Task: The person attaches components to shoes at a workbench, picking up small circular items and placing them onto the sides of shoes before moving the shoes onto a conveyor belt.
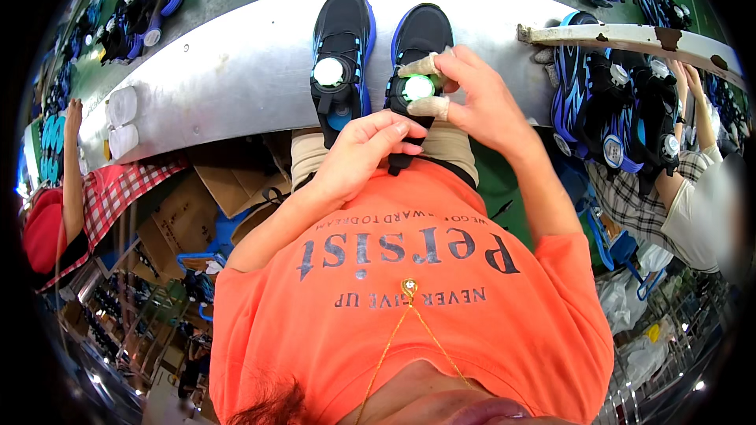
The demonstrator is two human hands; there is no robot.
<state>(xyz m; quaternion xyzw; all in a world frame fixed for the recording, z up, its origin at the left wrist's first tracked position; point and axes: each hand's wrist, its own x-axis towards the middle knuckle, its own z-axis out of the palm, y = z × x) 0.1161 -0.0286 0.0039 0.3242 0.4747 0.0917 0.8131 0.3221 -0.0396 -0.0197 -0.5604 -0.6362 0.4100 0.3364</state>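
the right black running shoe [423,33] sits at the near edge of the worktop [236,55], toe pointing away, long axis running toward the far edge. it is probably light, soft above, firmer below: steady it by the heel. the right hand [476,102] pinches its round dial [417,88]; the left hand [368,143] curls beside the heel, grip unclear.
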